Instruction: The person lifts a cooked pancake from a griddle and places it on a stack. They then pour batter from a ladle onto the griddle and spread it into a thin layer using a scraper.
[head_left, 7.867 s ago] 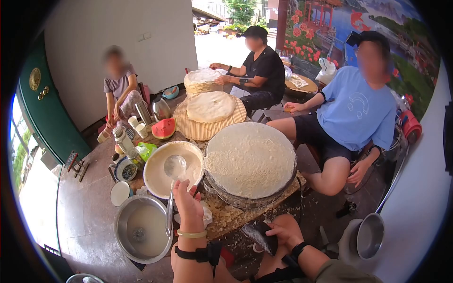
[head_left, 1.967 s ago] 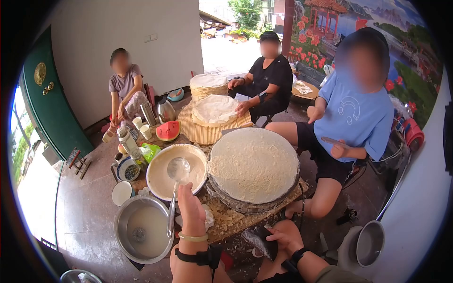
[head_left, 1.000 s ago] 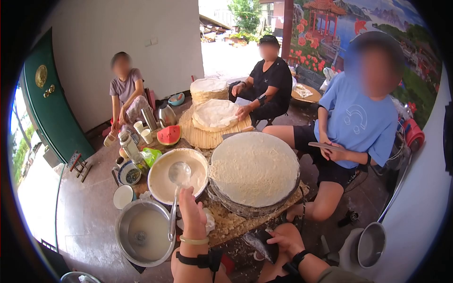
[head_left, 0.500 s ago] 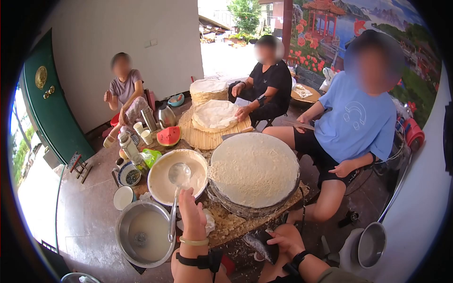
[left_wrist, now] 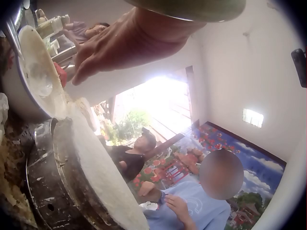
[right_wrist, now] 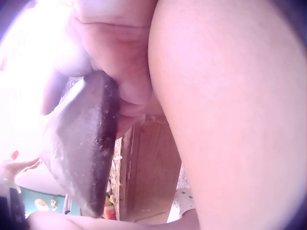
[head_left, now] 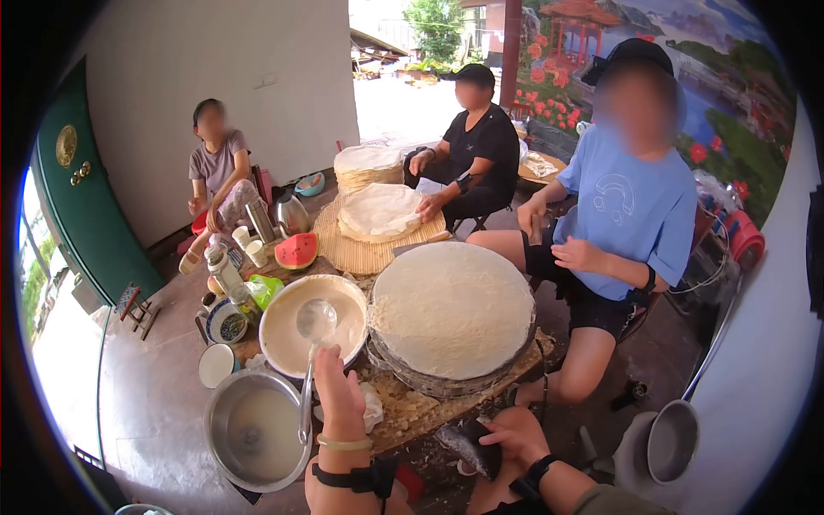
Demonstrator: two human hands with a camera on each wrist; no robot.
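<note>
My left hand (head_left: 337,386) is raised with fingers extended, holding nothing, beside the long handle of a metal ladle (head_left: 317,319). The ladle rests across a bowl of batter (head_left: 265,336), its handle reaching over a steel pot (head_left: 216,433) of cloudy liquid. Low by my leg, my right hand (head_left: 517,436) grips a dark, wedge-shaped scraper (right_wrist: 84,148) with pale smears on it. In front of both hands stands a round griddle (head_left: 429,384), its top covered by a thin pale sheet of batter (head_left: 451,309). The griddle's side shows close up in the left wrist view.
A person in blue (head_left: 631,206) sits right of the griddle, holding a brown tool (head_left: 536,230). Another in black (head_left: 481,146) touches a flatbread (head_left: 378,212) on a woven mat (head_left: 329,240). A third person (head_left: 221,163), watermelon (head_left: 297,251) and a kettle (head_left: 293,215) are farther left.
My hands stay almost where they were. The person in blue now sits more upright and has both hands in front. The flatbread's edge is folded, and the batter sheet looks drier and more even.
</note>
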